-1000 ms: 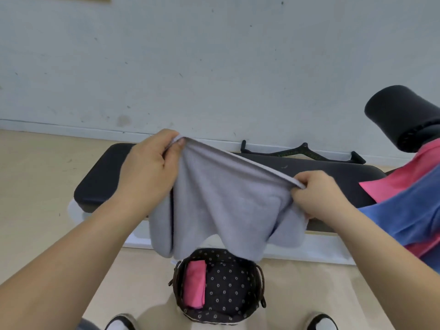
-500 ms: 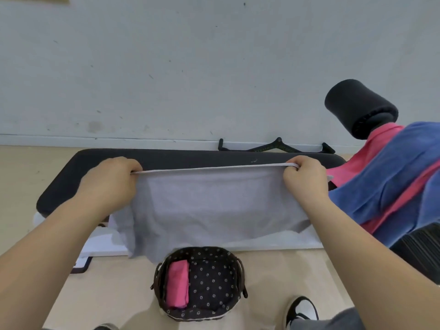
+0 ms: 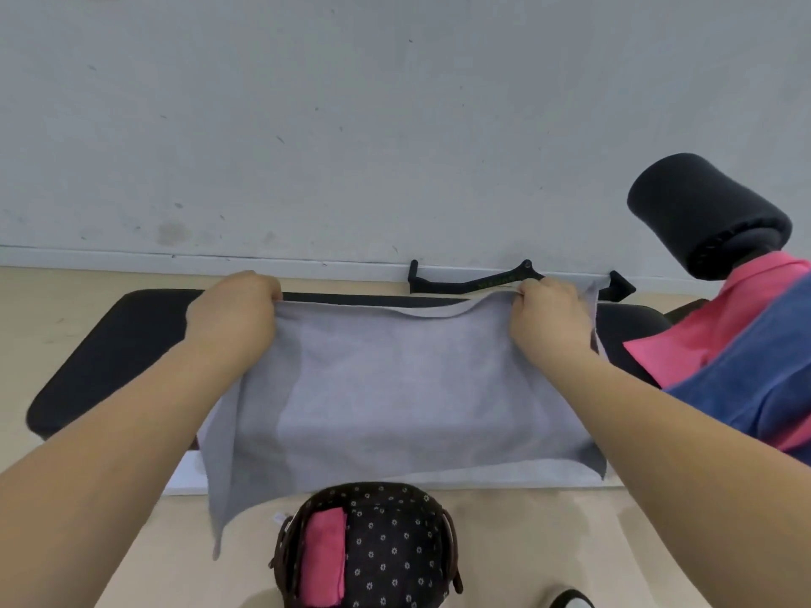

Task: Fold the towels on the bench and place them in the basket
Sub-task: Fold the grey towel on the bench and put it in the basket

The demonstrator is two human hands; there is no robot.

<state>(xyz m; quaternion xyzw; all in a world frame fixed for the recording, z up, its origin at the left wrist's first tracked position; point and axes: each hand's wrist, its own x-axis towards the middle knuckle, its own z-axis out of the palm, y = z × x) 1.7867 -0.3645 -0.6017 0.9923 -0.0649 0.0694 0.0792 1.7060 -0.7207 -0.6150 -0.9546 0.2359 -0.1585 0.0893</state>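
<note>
A grey towel (image 3: 395, 388) lies spread across the black bench (image 3: 109, 344), its near edge hanging over the bench's front. My left hand (image 3: 232, 313) pinches the towel's far left corner and my right hand (image 3: 548, 318) pinches the far right corner, both at the bench's back edge. Below, on the floor, stands a dark dotted basket (image 3: 395, 555) with a folded pink towel (image 3: 322, 559) in its left side. A pink towel (image 3: 702, 326) and a blue towel (image 3: 755, 375) are heaped at the bench's right end.
A black padded roller (image 3: 706, 212) rises at the right above the heaped towels. A black metal bar (image 3: 478, 280) lies on the floor by the white wall. A shoe tip (image 3: 570, 601) shows at the bottom right.
The towel, first held bunched in the air, has been stretched wide and laid down flat on the bench. Both hands moved apart and toward the far edge.
</note>
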